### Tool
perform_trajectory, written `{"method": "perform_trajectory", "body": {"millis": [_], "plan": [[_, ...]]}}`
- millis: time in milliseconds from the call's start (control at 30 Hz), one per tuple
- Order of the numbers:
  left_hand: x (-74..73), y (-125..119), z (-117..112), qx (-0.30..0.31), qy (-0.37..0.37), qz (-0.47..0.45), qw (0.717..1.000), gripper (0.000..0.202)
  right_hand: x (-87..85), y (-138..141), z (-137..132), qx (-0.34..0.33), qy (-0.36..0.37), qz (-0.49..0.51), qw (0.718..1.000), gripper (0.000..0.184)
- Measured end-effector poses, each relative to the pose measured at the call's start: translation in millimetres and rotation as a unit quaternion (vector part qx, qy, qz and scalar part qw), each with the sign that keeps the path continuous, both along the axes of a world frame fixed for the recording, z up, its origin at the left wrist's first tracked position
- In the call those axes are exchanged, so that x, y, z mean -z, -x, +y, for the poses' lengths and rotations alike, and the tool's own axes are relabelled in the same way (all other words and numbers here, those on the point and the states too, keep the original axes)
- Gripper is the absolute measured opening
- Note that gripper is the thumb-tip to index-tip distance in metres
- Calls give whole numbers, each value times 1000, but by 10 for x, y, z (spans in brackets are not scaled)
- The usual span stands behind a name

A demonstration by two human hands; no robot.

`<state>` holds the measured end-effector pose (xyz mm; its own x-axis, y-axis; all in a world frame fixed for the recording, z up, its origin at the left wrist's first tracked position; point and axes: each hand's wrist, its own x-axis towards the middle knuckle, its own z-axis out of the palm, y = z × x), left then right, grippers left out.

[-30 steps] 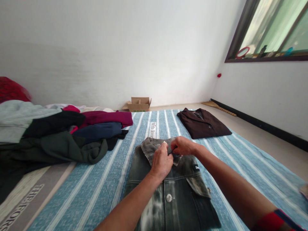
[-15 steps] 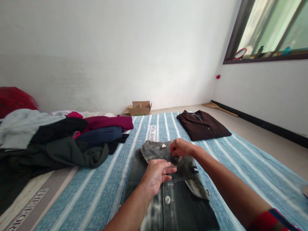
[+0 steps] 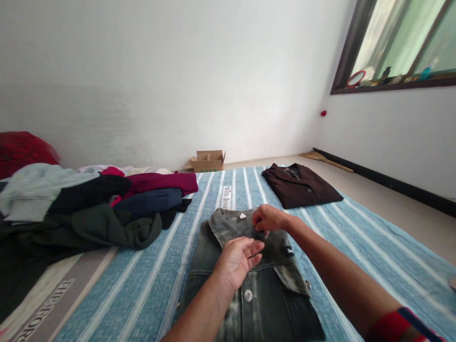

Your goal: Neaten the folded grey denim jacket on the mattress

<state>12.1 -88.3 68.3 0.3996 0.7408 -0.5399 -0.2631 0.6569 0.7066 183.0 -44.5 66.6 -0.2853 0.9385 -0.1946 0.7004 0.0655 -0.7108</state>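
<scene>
The right hand (image 3: 268, 219) pinches the denim jacket (image 3: 249, 280) collar at its 9 o'clock; the left hand (image 3: 238, 259), fingers loosely spread, hovers above, hiding the placket.

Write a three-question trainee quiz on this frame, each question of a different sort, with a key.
1. True or false: the right hand pinches the collar of the grey denim jacket.
2. Which garment lies folded beyond the jacket, towards the window wall? A) brown shirt B) white towel C) yellow scarf
3. Fill in: the left hand hovers open above the jacket's ____.

Key
1. True; the fingers are closed on the collar.
2. A.
3. Front, just above the white button; whether it touches the cloth cannot be told.
</scene>
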Motion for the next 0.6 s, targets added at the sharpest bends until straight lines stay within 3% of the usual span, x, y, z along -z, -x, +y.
{"method": "perform_trajectory", "body": {"millis": [167, 300, 600], "plan": [[-1, -42, 57, 9, 87, -59, 994, 13, -9, -4, 0, -1, 3, 18, 1000, 7], [53, -122, 75, -37, 122, -122, 984, 18, -18, -14, -2, 1, 7, 25, 1000, 9], [128, -250, 42, -66, 86, -83, 991, 21, -87, -17, 7, 3, 35, 17, 999, 8]]}}
